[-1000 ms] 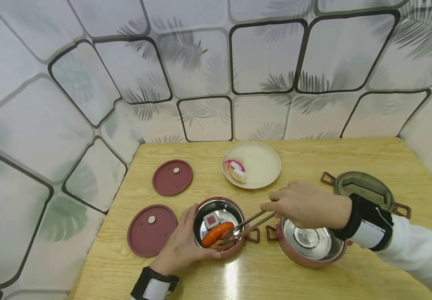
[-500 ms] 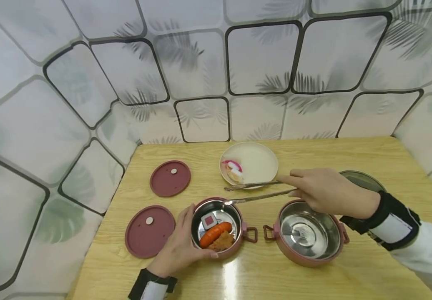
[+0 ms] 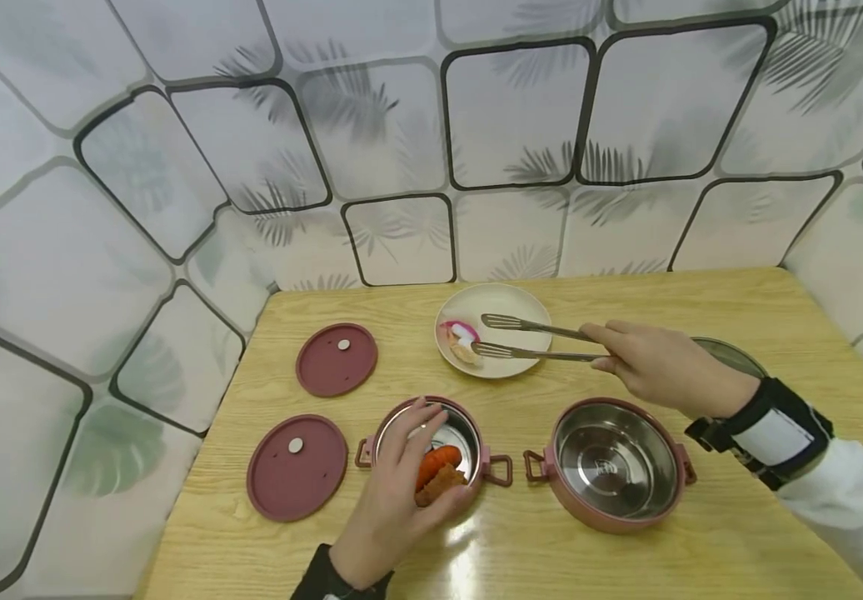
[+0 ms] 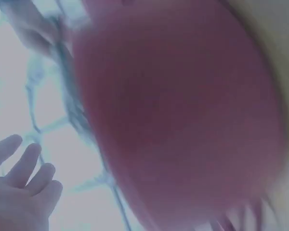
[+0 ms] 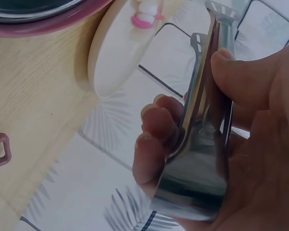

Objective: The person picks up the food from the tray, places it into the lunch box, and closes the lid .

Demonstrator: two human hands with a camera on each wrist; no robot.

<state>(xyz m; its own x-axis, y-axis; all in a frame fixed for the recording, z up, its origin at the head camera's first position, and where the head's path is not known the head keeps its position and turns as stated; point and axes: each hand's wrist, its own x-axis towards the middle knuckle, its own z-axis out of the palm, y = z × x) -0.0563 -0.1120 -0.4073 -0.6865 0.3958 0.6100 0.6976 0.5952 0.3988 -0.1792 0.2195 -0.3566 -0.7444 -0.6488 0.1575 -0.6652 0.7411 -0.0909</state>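
Observation:
In the head view my left hand hovers over the near-left rim of a small pink pot, fingers spread. Inside lie an orange-red sausage and a brown breaded piece; the hand hides part of the inside. The left wrist view shows the left fingers apart from the pot's outer wall. My right hand grips metal tongs, their arms spread above a cream plate. On the plate's left lies a shrimp-sushi-like piece, with the lower tong tip beside it.
A second, larger pink pot, bare inside, stands to the right. Two maroon lids lie on the left of the wooden table. Behind the right hand is a partly hidden greenish lid. A patterned curtain encloses the back and sides.
The tongs have moved out of the small pot, up and back over the plate, holding nothing. My left hand has let go of the pot's side and lifted rightward over it.

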